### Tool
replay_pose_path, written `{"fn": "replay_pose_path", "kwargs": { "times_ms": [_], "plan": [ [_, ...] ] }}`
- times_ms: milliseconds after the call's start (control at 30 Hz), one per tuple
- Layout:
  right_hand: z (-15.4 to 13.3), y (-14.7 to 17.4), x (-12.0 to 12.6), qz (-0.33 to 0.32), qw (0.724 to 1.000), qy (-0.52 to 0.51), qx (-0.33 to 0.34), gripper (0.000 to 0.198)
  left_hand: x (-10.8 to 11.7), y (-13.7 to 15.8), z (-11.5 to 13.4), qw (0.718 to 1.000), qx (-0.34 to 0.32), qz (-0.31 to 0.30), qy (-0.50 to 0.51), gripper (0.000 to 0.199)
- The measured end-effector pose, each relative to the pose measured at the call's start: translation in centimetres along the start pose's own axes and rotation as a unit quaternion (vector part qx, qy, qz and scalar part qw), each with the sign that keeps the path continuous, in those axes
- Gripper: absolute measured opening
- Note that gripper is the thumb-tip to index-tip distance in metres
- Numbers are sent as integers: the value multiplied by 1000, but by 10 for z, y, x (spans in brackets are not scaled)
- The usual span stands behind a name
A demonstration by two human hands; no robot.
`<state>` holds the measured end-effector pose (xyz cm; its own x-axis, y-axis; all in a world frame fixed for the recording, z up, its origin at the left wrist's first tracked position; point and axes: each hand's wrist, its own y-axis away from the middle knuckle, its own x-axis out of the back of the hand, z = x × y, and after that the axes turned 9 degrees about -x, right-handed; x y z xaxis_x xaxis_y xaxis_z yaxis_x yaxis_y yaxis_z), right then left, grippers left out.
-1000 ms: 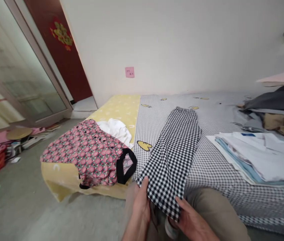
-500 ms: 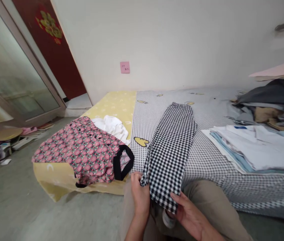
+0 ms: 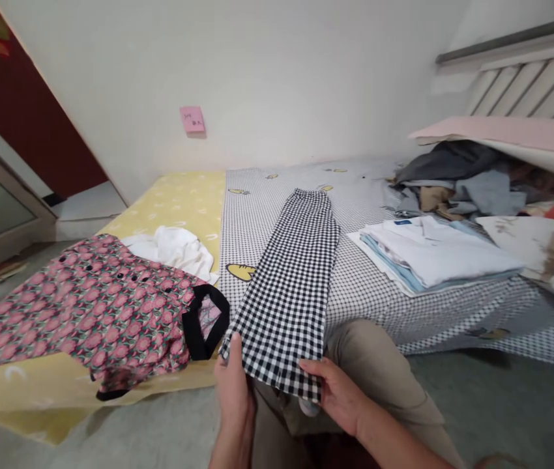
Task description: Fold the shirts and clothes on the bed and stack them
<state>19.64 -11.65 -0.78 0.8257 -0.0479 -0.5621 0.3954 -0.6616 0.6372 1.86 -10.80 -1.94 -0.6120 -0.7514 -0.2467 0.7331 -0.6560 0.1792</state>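
Black-and-white checked trousers (image 3: 289,280) lie lengthwise on the bed, their gathered waist towards the wall and their near end hanging over my lap. At the near left corner, my left hand (image 3: 233,378) is closed on the cloth, thumb on top. My right hand (image 3: 333,387) pinches the near right corner, its other fingers beneath and partly hidden. Between both hands the hem is stretched wide and fairly flat. Left of the trousers lies a pink patterned shirt (image 3: 125,306) with a black collar, next to a crumpled white cloth (image 3: 174,251).
A stack of folded shirts (image 3: 443,251), white on top, lies to the right. Behind it is a heap of dark and grey clothes (image 3: 457,172) under a pink sheet (image 3: 506,133). The bed (image 3: 365,312) meets the wall, where a pink note (image 3: 193,121) is stuck.
The view has turned right, so the bed's contents appear further left. My left hand has moved out to the corner, and the trousers' near end is now spread wider and flatter.
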Motion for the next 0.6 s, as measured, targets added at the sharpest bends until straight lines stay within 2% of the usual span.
{"fn": "replay_pose_path", "kwargs": {
  "times_ms": [100,200,300,400,600],
  "plan": [
    [4,-1,0,-6,1000,-1,-3,35,-1,4,12,994,73,11,79,24],
    [8,-3,-1,-13,1000,-6,-6,37,-1,9,25,988,93,5,120,20],
    [8,-3,-2,-17,1000,-10,-17,41,-1,16,31,983,108,-21,147,24],
    [7,-4,-2,-19,1000,-6,-24,44,0,21,31,977,137,-44,157,28],
    [9,-3,2,-44,998,11,-36,47,13,20,12,977,146,-37,151,38]
  ]
}}
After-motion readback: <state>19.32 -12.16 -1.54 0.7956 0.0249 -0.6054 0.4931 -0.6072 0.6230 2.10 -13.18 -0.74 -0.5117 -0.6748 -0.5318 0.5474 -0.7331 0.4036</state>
